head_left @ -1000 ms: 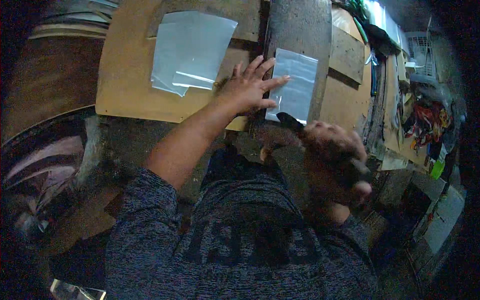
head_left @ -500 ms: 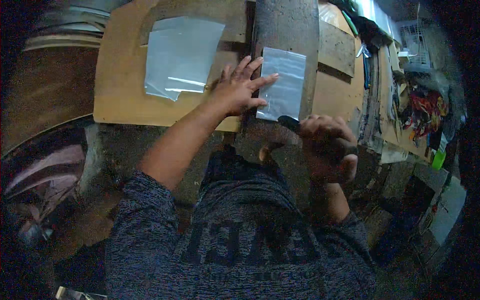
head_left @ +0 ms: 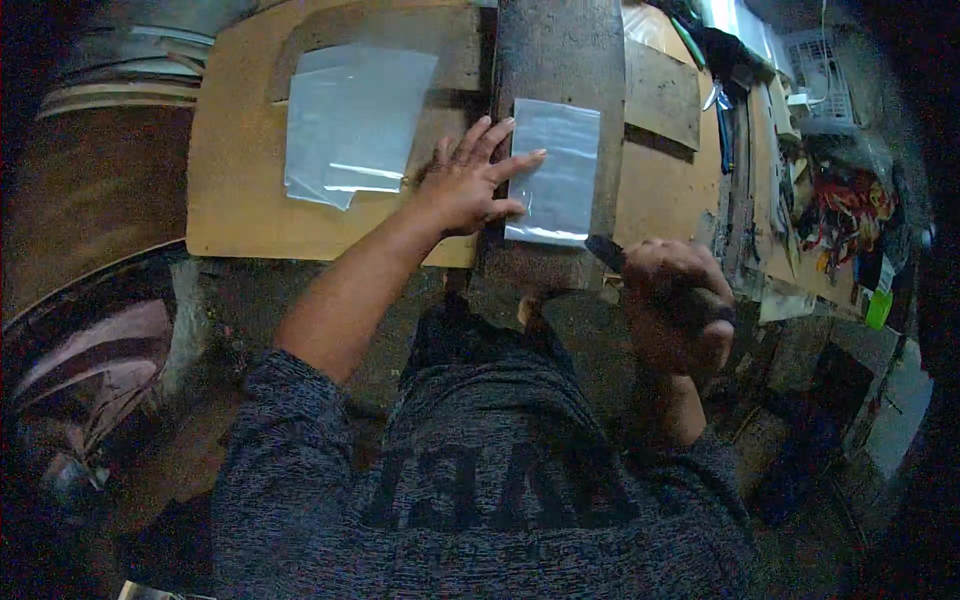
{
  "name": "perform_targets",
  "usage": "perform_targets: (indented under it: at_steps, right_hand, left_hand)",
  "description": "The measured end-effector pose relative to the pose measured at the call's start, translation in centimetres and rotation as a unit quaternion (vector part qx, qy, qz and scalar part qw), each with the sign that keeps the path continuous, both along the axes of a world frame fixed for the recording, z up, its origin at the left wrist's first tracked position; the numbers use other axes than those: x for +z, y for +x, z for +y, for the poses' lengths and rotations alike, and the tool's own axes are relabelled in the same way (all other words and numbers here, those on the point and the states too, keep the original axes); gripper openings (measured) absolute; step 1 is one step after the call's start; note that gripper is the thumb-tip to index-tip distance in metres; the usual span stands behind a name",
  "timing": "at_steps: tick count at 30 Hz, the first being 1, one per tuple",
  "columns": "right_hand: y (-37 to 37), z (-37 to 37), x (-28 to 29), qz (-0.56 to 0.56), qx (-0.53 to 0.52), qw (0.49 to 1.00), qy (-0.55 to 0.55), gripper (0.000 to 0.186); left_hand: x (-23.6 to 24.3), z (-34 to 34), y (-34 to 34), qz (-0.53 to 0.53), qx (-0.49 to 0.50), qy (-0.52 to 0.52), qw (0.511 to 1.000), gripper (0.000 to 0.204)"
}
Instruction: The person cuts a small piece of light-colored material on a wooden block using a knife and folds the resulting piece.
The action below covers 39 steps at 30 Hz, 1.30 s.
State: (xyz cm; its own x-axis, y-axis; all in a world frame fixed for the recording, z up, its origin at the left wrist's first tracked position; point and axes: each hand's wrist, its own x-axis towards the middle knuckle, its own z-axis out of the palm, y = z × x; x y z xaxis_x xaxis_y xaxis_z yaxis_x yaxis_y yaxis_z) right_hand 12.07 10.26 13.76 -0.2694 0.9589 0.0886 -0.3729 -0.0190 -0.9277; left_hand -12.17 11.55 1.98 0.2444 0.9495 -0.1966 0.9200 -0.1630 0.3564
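Note:
A small clear plastic sheet (head_left: pixel 560 170), shaped like a flat bag, lies on a dark wooden plank (head_left: pixel 560 50). My left hand (head_left: pixel 470 185) rests with its fingers spread, the thumb and forefinger reaching onto the sheet's left side. Gripped in my right hand (head_left: pixel 680 300) is a dark tool with a rounded end (head_left: pixel 605 253); most of it is hidden by the fingers, so its kind is unclear. The tool's end is by the sheet's near right corner; I cannot tell whether they touch. Left of the plank lies a stack of larger clear plastic sheets (head_left: pixel 360 120).
A tan board (head_left: pixel 230 200) lies beneath the plank and the stack. Thin brown panels (head_left: pixel 665 95) sit right of the plank. Farther right are a white wire basket (head_left: pixel 820 70), a colourful tangled bundle (head_left: pixel 850 205) and a bright green object (head_left: pixel 879 309).
My right hand has moved the dark tool rightward along the sheet's near edge to its right corner. My left hand stays in place on the sheet. The view has shifted slightly.

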Motion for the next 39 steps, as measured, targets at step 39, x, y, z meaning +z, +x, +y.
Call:
perform_targets:
  at_steps: [39]
  right_hand:
    - [0.6, 4.6, -2.1, 0.066, -0.015, 0.994, 0.084, 0.071]
  left_hand:
    - [-1.3, -9.5, 11.7, 0.001, 0.005, 0.054, 0.999, 0.088]
